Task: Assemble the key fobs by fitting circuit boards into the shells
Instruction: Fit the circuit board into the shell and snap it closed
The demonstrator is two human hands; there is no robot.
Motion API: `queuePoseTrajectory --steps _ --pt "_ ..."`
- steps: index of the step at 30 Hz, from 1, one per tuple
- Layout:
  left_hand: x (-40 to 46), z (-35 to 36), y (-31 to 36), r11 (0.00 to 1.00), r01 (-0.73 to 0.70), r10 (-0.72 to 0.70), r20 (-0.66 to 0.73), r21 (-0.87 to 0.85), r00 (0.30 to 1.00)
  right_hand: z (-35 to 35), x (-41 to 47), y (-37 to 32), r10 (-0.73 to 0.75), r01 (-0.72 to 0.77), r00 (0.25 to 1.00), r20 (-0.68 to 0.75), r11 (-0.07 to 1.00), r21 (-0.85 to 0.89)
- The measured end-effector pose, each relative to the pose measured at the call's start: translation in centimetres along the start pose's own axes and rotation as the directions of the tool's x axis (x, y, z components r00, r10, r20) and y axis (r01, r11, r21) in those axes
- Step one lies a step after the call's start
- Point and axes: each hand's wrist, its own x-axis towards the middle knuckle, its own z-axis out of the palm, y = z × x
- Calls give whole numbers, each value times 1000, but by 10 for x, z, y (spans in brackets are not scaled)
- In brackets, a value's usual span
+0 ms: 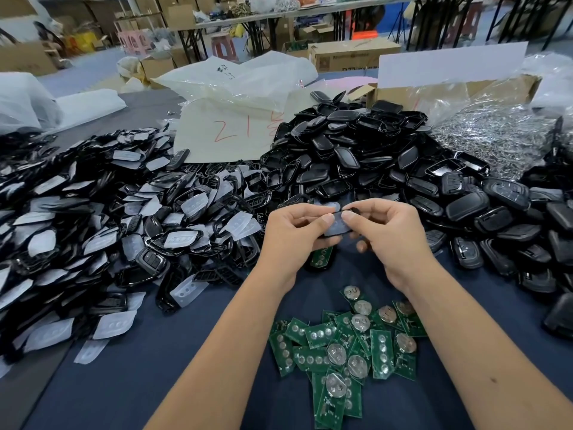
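My left hand (293,232) and my right hand (389,235) together hold one black key fob shell (336,226) above the blue table, thumbs pressing on its translucent rubber pad. A green circuit board (322,256) sits under my left hand's fingers; I cannot tell whether it is held or lying on the table. A loose heap of green circuit boards (347,349) with round silver battery clips lies close to me, between my forearms.
A wide pile of black shell frames and white rubber button pads (108,231) fills the left. A tall pile of black shell halves (366,150) rises behind my hands and runs down the right. A bag of metal parts (496,141) and plastic bags lie behind.
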Motion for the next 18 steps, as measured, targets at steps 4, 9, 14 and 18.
queuePoseTrajectory --steps 4,9,14,18 --pt "1 -6 4 999 38 -39 53 29 998 -5 1 2 -26 26 1000 8 999 -30" --pt "2 -12 5 992 -1 -10 83 127 996 -10 4 1 -59 69 993 100 993 -95" --pt "4 -16 3 978 -29 9 96 209 995 -19 6 -2 -60 119 960 275 972 -204" --pt "3 -18 4 971 -36 2 142 236 990 -21 7 -2 -52 145 941 334 955 -260"
